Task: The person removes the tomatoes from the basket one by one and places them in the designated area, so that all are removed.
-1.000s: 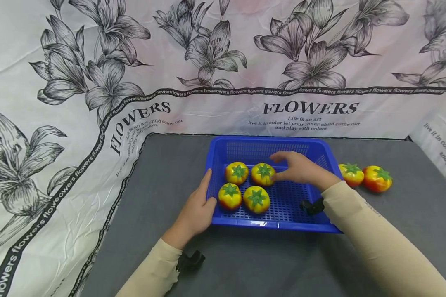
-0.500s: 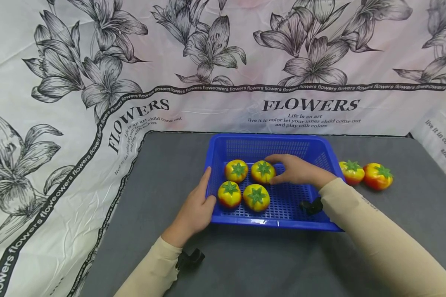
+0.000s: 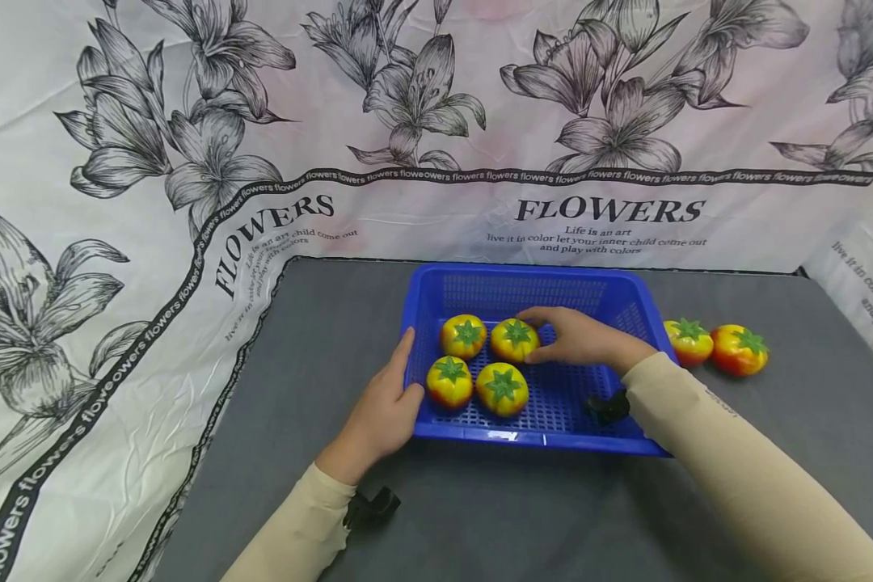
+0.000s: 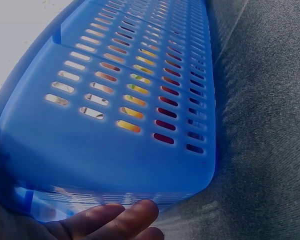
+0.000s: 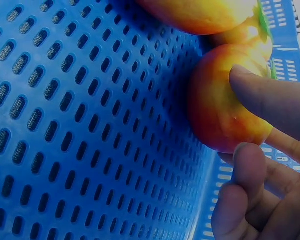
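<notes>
A blue plastic basket point(image 3: 589, 443) with slotted walls stands on the grey tabletop. My left hand point(image 3: 381, 408) grips its left side, thumb near the rim; in the left wrist view the curled fingers point(image 4: 127, 222) show at the basket's corner. Inside, two rows of yellow-and-red tomatoes with green star-shaped tops fill the left part. My right hand point(image 3: 582, 335) reaches in over the right wall and holds the back-row right tomato point(image 3: 512, 343) between thumb and fingers. In the right wrist view this tomato point(image 5: 220, 110) sits low against the basket floor, and the thumb lies across its side.
Two more tomatoes, one partly behind the rim point(image 3: 689, 343) and one redder point(image 3: 740, 350), lie on the table right of the basket. A white flower-printed cloth point(image 3: 422, 218) rises behind the table and along its left side. Black wrist mounts point(image 3: 373, 509) sit under the sleeves.
My right hand has moved slightly left, and its raised fingers have come down and closed around the back-row right tomato. The left hand stays on the basket's side.
</notes>
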The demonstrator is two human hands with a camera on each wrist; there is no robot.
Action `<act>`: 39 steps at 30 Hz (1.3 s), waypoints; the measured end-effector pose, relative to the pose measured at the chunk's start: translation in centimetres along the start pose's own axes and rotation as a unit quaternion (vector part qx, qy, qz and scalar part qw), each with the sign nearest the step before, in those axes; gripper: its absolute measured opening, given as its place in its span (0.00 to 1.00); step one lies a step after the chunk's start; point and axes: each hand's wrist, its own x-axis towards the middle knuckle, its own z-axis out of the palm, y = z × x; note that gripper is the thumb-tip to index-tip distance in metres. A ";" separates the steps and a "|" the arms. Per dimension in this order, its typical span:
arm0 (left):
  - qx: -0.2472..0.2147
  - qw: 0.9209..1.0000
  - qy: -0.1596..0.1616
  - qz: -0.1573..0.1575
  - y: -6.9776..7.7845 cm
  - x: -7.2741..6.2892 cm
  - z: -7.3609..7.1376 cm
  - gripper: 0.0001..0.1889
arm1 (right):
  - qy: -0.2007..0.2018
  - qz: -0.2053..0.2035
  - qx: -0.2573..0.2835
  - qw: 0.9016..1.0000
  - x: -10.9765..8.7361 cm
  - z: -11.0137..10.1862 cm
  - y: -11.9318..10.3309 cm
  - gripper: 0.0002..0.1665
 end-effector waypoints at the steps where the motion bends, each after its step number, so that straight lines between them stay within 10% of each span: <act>1: 0.002 1.000 0.000 0.001 0.0 0.0 0.0 0.40 | -0.001 0.001 0.000 1.000 0.0 0.0 0.0 0.41; 39: -0.012 1.000 0.003 0.000 0.1 -0.3 0.3 0.39 | 0.044 -0.008 0.021 0.999 -0.6 -0.8 -0.2 0.42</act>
